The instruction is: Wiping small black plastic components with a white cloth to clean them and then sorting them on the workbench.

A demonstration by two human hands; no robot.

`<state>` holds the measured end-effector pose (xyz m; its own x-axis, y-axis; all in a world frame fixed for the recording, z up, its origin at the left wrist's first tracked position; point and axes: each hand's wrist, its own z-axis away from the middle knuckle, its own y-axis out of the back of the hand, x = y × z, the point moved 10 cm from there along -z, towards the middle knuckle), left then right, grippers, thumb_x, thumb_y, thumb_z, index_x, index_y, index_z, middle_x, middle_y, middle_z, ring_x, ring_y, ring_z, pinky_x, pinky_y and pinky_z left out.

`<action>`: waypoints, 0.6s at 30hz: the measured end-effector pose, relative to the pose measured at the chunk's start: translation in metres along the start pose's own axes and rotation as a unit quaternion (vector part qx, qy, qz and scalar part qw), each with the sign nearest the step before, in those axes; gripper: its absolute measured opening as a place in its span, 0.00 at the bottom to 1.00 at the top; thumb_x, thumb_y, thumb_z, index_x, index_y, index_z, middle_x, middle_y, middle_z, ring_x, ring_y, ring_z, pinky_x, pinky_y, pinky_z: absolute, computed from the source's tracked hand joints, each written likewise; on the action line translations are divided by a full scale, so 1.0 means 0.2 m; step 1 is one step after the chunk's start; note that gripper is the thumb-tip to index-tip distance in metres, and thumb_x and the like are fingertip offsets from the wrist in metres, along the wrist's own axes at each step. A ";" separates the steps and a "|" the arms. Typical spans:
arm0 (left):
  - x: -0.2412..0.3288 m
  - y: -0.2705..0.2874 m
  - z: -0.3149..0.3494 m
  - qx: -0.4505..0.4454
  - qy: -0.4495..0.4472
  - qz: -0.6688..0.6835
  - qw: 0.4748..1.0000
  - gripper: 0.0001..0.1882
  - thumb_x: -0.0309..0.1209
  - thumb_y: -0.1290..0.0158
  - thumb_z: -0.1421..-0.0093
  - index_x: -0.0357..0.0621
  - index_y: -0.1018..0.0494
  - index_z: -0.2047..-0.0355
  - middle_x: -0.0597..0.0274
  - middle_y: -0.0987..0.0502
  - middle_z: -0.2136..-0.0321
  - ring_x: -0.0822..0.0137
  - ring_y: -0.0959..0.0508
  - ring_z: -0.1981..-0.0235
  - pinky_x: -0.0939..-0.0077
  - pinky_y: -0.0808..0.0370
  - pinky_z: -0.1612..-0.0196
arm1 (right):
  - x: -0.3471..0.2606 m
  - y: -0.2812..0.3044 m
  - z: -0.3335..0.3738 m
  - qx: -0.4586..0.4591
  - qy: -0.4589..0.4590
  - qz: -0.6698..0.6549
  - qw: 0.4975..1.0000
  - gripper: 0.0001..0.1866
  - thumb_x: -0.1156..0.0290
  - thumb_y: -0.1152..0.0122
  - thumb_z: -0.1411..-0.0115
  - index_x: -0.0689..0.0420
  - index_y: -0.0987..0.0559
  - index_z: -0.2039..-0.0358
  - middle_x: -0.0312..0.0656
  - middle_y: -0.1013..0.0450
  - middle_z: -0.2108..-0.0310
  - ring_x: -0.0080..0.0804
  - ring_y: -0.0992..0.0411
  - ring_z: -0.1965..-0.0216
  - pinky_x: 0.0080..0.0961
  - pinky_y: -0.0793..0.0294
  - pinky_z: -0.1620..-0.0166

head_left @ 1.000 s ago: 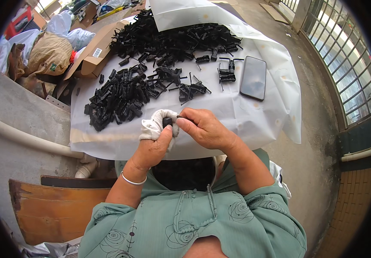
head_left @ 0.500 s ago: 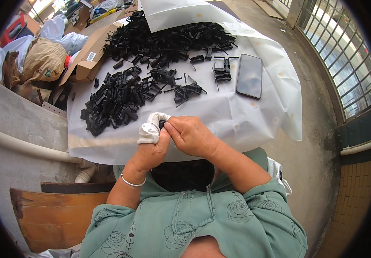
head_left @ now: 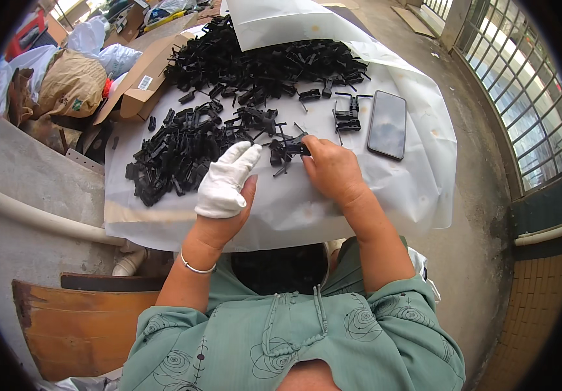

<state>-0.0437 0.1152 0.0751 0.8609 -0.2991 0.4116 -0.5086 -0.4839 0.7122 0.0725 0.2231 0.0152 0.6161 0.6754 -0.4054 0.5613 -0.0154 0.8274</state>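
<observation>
My left hand (head_left: 225, 186) wears a white glove (head_left: 223, 186) over its fingers, with the thumb bare. It is held up above the table with fingers stretched out and nothing in it. My right hand (head_left: 333, 166) is bare and pinches the edge of a black plastic part (head_left: 299, 146). That part lies in a small cluster of black parts (head_left: 281, 155), some with thin pin-like legs. Left of the cluster is a heap of short black pieces (head_left: 183, 146). Farther back a larger pile of black parts (head_left: 261, 65) lies partly under the folded sheet.
A white plastic sheet (head_left: 418, 189) covers the table. Right of the parts lie a phone (head_left: 386, 125) and a few separate black parts (head_left: 347, 117). An open cardboard box (head_left: 141, 91) and bags (head_left: 72, 81) stand at the left. A black container (head_left: 281, 267) is between my knees.
My hands were together over a small black piece and have parted. The right hand has reached forward to the small cluster; the left has opened, and the small piece no longer shows.
</observation>
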 end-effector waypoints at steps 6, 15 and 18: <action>0.10 -0.20 -0.01 -0.130 0.003 0.070 0.989 0.22 0.22 0.47 0.51 0.42 0.32 0.52 0.50 0.26 0.60 0.53 0.25 0.63 0.69 0.27 0.60 | -0.23 0.09 0.12 -0.013 0.138 -0.147 0.979 0.14 0.75 0.43 0.53 0.59 0.30 0.64 0.45 0.31 0.78 0.43 0.31 0.78 0.35 0.33 0.74; -0.13 -0.31 0.10 -0.062 0.257 0.426 0.865 0.13 0.27 0.54 0.39 0.38 0.35 0.54 0.66 0.28 0.71 0.80 0.31 0.78 0.86 0.33 0.77 | -0.44 0.27 0.19 0.026 0.243 -0.346 0.906 0.18 0.76 0.35 0.57 0.58 0.27 0.63 0.36 0.34 0.80 0.25 0.39 0.84 0.21 0.38 0.79; -0.07 -0.34 0.10 -0.113 0.257 0.488 0.826 0.13 0.28 0.55 0.39 0.38 0.35 0.54 0.66 0.28 0.71 0.80 0.31 0.77 0.87 0.32 0.77 | -0.27 0.26 0.18 0.161 0.131 -0.314 0.926 0.11 0.76 0.36 0.53 0.58 0.27 0.68 0.34 0.36 0.81 0.22 0.43 0.85 0.19 0.41 0.81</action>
<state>-0.0203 0.1357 0.0092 -0.0367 -0.0379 0.9986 -0.9987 -0.0346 -0.0381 0.0872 0.1594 0.0663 -0.0197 0.7804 -0.6250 0.9252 0.2512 0.2846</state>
